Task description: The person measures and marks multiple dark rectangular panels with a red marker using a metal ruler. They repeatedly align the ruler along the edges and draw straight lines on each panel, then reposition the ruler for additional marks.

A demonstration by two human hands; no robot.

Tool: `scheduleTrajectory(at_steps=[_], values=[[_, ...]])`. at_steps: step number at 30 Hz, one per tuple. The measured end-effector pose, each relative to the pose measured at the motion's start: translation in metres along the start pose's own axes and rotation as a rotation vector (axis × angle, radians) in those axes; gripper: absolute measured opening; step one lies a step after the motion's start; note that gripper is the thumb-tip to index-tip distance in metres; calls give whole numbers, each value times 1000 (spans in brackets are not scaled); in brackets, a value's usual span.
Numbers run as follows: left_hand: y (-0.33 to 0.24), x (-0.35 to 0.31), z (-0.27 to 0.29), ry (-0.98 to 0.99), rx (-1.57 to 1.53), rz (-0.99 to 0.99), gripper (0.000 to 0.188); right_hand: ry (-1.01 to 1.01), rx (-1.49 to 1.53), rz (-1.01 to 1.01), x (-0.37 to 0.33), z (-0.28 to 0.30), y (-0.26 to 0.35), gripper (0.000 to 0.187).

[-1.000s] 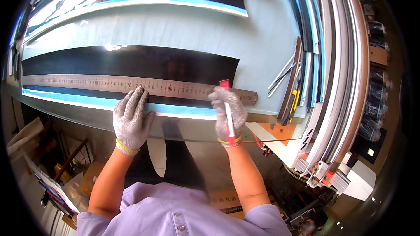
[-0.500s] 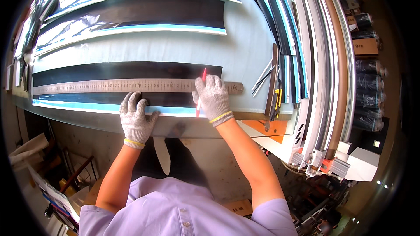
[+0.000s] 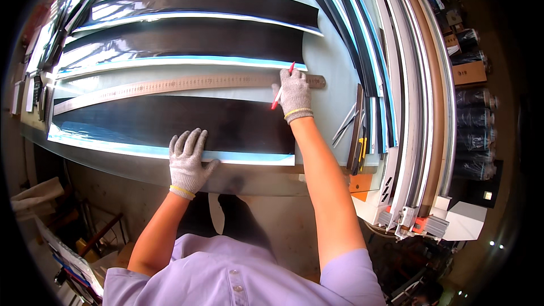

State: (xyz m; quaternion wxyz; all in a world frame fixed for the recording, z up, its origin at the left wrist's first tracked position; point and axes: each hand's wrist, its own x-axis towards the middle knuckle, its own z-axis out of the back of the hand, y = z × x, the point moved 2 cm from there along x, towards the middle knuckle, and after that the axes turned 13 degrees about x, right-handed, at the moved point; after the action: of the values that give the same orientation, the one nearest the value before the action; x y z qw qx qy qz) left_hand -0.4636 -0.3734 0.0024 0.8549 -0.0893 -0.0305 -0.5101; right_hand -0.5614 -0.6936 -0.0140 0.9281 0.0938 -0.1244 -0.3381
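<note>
My left hand (image 3: pixel 188 161), in a grey knit glove, lies flat with spread fingers on the near edge of a long black sheet (image 3: pixel 170 122) with pale blue backing. My right hand (image 3: pixel 294 92), also gloved, reaches far across the table and grips a thin red pen-like tool (image 3: pixel 281 88), while resting on the right end of a long metal ruler (image 3: pixel 170 86). The ruler lies along the far edge of the near black sheet. Two more black sheets (image 3: pixel 187 39) lie beyond it.
The pale worktable (image 3: pixel 328 56) carries scissors (image 3: pixel 347 124) and a dark bar (image 3: pixel 357 127) at the right. Long curved metal and blue strips (image 3: pixel 408 79) run along the right side. Rolls (image 3: pixel 473 130) and boxes stand further right. Clutter sits below the table's left edge.
My right hand has pushed the ruler away from me, off the near strip toward its far edge. My left hand stayed near the front edge. The view shifted forward over the table.
</note>
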Motion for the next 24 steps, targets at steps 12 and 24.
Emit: scheduleTrajectory(at_steps=[12, 24], values=[[28, 12, 27, -4, -191, -97, 78, -234, 1077, -473, -139, -9, -19, 43], [163, 56, 28, -255, -348, -37, 38, -321, 691, -560, -252, -32, -56, 48]])
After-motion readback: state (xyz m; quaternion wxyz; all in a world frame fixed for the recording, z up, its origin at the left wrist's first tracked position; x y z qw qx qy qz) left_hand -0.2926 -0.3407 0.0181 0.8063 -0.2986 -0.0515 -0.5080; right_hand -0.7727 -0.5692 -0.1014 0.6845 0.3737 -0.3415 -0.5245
